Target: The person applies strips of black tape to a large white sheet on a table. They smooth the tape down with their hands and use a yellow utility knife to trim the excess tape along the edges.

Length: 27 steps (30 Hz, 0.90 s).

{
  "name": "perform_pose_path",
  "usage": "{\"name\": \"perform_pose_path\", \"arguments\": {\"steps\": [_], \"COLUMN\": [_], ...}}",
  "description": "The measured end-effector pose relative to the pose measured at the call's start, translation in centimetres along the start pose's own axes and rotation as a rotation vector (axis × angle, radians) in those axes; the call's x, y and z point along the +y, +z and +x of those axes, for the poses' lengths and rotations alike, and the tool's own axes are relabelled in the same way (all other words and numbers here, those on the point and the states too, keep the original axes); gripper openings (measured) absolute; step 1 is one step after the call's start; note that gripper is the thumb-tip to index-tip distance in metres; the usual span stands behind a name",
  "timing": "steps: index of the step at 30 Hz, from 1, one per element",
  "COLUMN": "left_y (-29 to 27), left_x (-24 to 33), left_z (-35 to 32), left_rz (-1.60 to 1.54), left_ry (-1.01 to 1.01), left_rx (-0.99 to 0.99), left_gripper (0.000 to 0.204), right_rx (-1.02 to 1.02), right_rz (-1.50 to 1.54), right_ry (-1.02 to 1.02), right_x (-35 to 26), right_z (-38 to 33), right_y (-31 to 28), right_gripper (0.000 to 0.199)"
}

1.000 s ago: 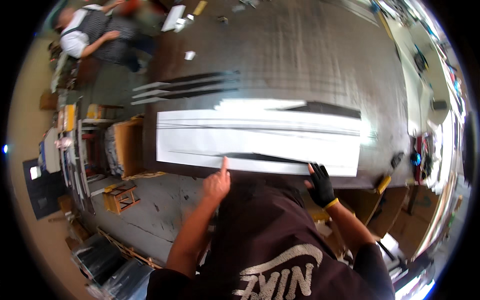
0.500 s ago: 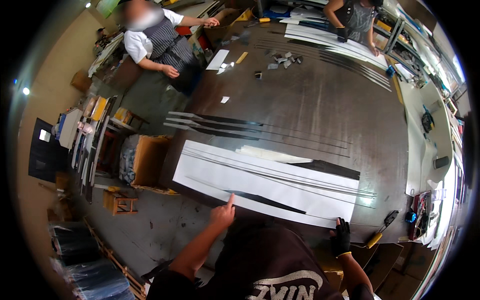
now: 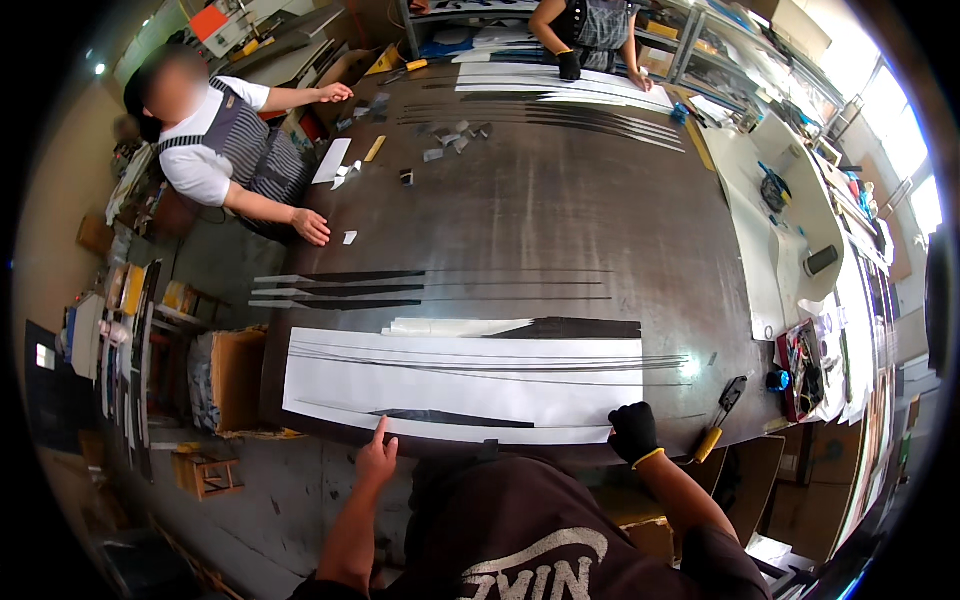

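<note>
A long white sheet [image 3: 480, 385] lies along the near edge of a dark table [image 3: 520, 220]. On its near part rests a narrow black strip [image 3: 460, 416] with a thin tail running right. My bare left hand [image 3: 377, 460] has its index finger stretched out at the strip's left end, the other fingers curled; it grips nothing. My right hand [image 3: 634, 434], in a black glove with a yellow cuff, is closed at the sheet's near right corner, by the end of the thin tail. What its fingers hold is hidden. Several thin dark rods [image 3: 500, 360] cross the sheet higher up.
Past the sheet lie a white-and-black strip [image 3: 515, 328] and several tapered strips [image 3: 350, 290]. A yellow-handled tool [image 3: 712, 440] and a tool box [image 3: 798, 370] are at the right. One co-worker [image 3: 235, 150] stands left, another [image 3: 590, 40] at the far side. A carton [image 3: 240, 385] is left.
The whole view has shifted and turned. My gloved right hand has gone from fingers raised to closed. The left co-worker's lower hand has come to the table edge. My left finger stays at the strip.
</note>
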<state>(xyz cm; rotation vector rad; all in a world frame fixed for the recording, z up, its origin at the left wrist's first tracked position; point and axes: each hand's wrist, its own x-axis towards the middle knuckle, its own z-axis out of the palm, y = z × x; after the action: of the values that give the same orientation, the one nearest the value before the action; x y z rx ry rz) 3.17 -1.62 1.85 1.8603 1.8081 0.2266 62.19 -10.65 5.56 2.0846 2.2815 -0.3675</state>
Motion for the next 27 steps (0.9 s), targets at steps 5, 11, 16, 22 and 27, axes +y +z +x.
{"name": "perform_pose_path", "arguments": {"steps": [5,11,16,22,27], "left_y": [0.3,2.1,2.7,4.2,1.9], "left_x": [-0.1,-1.6,-0.1,3.4,8.3], "left_z": [-0.3,0.0,0.5,2.1,2.2], "left_rz": [-0.119,-0.254,-0.507,-1.165,-1.412], "left_ry": [-0.057,-0.057,-0.182,-0.62,-0.626], "left_rx": [0.022,0.081,0.157,0.138,0.036], "left_gripper": [0.066,0.068,0.063,0.046,0.023], "right_rx": [0.048,-0.003,-0.013,0.248,0.311], "right_rz": [-0.04,0.011,0.298,0.411,0.422], "right_ry": [-0.065,-0.056,-0.033,-0.18,-0.211], "right_x": [0.5,0.6,1.0,0.3,-1.3], "right_z": [0.2,0.5,-0.2,-1.3,-1.8], "right_y": [0.4,-0.3,-1.0,-2.3,-3.8], "right_gripper": [0.014,0.016,0.011,0.008,0.007]}}
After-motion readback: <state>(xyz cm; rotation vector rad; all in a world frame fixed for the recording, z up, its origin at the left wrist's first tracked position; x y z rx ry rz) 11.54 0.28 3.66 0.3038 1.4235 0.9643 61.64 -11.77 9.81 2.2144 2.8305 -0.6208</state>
